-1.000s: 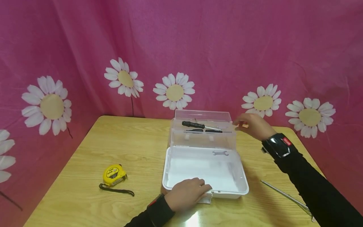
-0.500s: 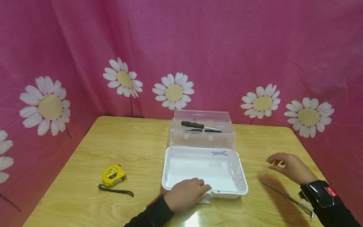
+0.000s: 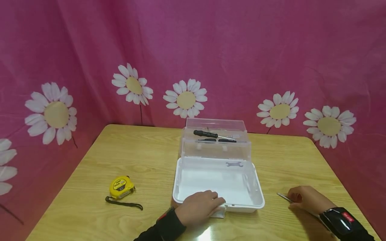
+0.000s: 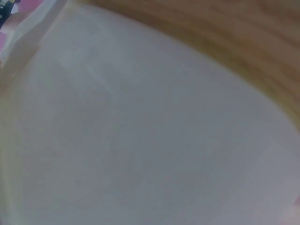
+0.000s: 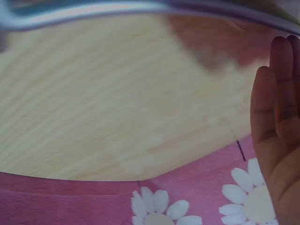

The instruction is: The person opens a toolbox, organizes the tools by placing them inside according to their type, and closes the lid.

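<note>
A white toolbox [image 3: 257, 201] with a raised clear lid stands on the table. My left hand [image 3: 197, 207] grips its front rim beside the white latch [image 3: 221, 213]; the fingertips are partly hidden. In the left wrist view the box's blurred white wall [image 4: 140, 126] fills most of the picture. My right hand [image 3: 309, 200] is low at a thin metal rod [image 3: 284, 197] lying on the table to the right, thumb and forefinger about its near part. Hand and wrist cover the rest of the rod. The right wrist view shows the bent rod [image 5: 112, 11] and other fingers [image 5: 265, 103] stretched below it.
A black-handled screwdriver [image 3: 205, 134] and two smaller black-handled tools [image 3: 227, 141] lie in the clear upper tray [image 3: 215, 152]. A wrench mark [image 3: 234, 164] shows inside the box. A yellow tape measure [image 3: 121, 187] with a black strap [image 3: 125, 203] lies left. A pink flowered curtain [image 3: 229, 67] encloses the table.
My right hand has come away from the clear tray's right side, moving right and down to the metal rod. The left hand keeps its place on the toolbox rim.
</note>
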Action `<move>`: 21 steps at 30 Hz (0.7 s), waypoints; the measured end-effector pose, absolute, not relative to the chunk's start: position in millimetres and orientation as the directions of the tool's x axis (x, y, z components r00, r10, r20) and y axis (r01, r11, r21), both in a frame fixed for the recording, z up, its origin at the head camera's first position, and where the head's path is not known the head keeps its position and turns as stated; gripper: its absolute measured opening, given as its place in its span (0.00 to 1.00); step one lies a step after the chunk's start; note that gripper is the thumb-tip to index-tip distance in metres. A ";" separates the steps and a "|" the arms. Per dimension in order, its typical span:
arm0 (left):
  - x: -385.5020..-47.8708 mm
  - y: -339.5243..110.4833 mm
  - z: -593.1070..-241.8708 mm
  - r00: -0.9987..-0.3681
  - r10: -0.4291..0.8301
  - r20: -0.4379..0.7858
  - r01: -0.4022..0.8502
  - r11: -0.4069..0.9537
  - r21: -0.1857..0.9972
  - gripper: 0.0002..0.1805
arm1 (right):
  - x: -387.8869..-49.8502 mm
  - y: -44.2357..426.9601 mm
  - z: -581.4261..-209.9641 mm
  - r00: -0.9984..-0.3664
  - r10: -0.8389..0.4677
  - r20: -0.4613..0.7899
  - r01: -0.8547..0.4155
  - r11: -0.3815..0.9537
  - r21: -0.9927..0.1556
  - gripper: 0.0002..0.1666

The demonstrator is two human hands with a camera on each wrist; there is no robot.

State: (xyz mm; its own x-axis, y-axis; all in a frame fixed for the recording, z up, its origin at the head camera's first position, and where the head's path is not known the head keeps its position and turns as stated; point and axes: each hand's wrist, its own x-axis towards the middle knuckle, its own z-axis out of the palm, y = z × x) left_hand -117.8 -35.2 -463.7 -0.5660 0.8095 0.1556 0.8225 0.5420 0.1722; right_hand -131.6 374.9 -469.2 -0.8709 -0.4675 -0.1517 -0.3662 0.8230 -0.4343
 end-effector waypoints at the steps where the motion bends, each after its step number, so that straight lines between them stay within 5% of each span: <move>1: -118.0 -34.9 -463.9 -0.563 0.810 0.161 0.825 0.540 0.168 0.14 | -130.1 378.2 -470.1 -0.869 -0.469 -0.159 -0.365 0.823 -0.436 0.13; 9: -118.4 -34.4 -463.3 -0.555 0.812 0.180 0.831 0.531 0.165 0.15 | -123.6 399.6 -474.7 -0.873 -0.433 -0.223 -0.307 0.845 -0.438 0.08; 21: -118.3 -34.8 -462.2 -0.565 0.810 0.158 0.823 0.539 0.180 0.14 | -125.0 388.8 -470.7 -0.911 -0.398 -0.107 -0.332 0.863 -0.381 0.09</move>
State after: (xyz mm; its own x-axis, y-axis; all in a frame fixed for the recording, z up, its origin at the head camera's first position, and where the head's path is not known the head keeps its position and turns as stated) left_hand -118.3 -34.8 -462.2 -0.5650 0.8098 0.1580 0.8229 0.5390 0.1799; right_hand -125.0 388.8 -470.7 -0.9113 -0.3976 -0.1072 -0.3317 0.8631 -0.3809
